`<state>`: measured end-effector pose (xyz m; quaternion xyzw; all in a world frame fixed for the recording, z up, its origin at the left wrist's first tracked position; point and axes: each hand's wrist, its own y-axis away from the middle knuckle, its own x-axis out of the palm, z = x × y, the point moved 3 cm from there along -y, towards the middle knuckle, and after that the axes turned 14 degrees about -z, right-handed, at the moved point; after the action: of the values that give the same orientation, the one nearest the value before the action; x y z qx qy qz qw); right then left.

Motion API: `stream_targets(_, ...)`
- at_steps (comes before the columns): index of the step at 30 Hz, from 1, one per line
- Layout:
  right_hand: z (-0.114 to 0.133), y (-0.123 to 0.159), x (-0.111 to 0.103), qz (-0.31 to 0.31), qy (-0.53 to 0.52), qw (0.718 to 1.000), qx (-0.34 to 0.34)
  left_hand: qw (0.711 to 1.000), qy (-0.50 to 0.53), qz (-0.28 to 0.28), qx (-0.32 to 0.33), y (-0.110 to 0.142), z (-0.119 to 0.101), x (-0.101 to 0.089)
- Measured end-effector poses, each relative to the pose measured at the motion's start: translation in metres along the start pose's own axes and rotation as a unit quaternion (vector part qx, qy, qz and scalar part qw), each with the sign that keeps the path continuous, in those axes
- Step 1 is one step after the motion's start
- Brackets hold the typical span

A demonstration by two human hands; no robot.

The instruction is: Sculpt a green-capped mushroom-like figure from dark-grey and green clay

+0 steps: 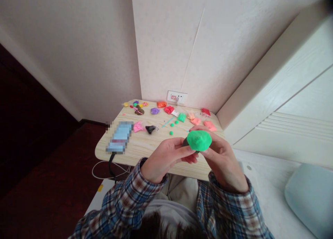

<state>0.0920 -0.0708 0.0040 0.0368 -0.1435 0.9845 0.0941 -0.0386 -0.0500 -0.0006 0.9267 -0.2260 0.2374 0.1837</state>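
Between both hands, above the front right of the small table, is a lump of bright green modelling clay (199, 140) with a rounded, slightly pointed top. Something dark shows under its left edge, mostly hidden by the fingers. My left hand (173, 155) grips it from the left, thumb against its lower side. From the right, my right hand (220, 152) curls around it with the thumb at the lower edge. Several small green clay balls (172, 125) lie on the table beyond the hands, near a green clay packet (181, 117).
On the wooden table (143, 145) lie a blurred phone (120, 136) with a cable, pink clay (139, 126), black clay (150, 129), purple clay (155, 111), red clay (169, 109) and a brown clay figure (139, 110). A wall socket (177, 96) sits behind.
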Motion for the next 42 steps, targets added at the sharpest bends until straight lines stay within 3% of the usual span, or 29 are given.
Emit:
stream_targets(4,-0.002,-0.004,-0.001,0.057,-0.019,0.997,0.037,0.998,0.022,0.037,-0.050,-0.005,0.006,-0.005)
stream_targets(7,-0.004,-0.005,-0.001,0.050,-0.030,0.996,0.065,0.995,0.024,0.061,-0.069,-0.005,0.009,-0.005)
stream_targets(12,-0.006,-0.002,0.004,0.015,-0.046,0.996,0.075,0.999,0.007,0.025,-0.037,-0.002,0.007,-0.003)
stream_targets(17,-0.010,0.002,0.009,0.011,-0.076,0.992,0.100,1.000,0.010,0.023,-0.005,-0.001,0.004,-0.002)
stream_targets(23,-0.006,0.001,0.008,0.042,-0.067,0.994,0.073,0.999,0.012,0.040,-0.011,-0.004,0.006,-0.007)
stream_targets(29,0.003,-0.001,0.009,0.035,-0.040,0.998,0.041,0.998,-0.008,0.050,-0.037,-0.003,0.007,-0.009)
stream_targets(35,0.000,0.001,0.016,0.076,-0.101,0.982,0.139,0.994,0.000,0.074,-0.083,-0.003,0.012,-0.010)
stream_targets(39,-0.002,0.001,0.017,0.056,-0.119,0.980,0.150,0.993,0.011,0.071,-0.094,-0.004,0.014,-0.011)
stream_targets(42,-0.003,0.002,0.018,0.074,-0.130,0.976,0.157,0.992,0.011,0.070,-0.100,-0.004,0.014,-0.011)
